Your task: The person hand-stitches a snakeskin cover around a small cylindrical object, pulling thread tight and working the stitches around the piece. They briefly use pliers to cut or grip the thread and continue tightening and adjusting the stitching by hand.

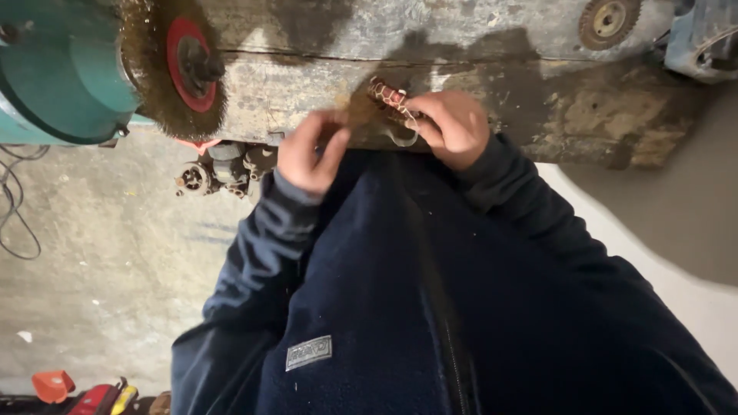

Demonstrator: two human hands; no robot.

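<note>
My right hand [453, 127] is closed around a small patterned piece [390, 98] with a red and pale honeycomb mesh, and a metal ring hangs just below it. My left hand [311, 152] sits close beside it on the left with its fingers curled; motion blur hides whether it grips anything. Both hands hover at the front edge of a worn, stained workbench [538, 100]. My dark blue fleece sleeves and jacket fill the lower middle of the view.
A wire brush wheel [175, 68] with a red hub is mounted on a teal bench grinder [61, 73] at upper left. A toothed metal disc [609, 20] lies on the bench at upper right. Old engine parts [223, 165], cables and red tools lie on the concrete floor.
</note>
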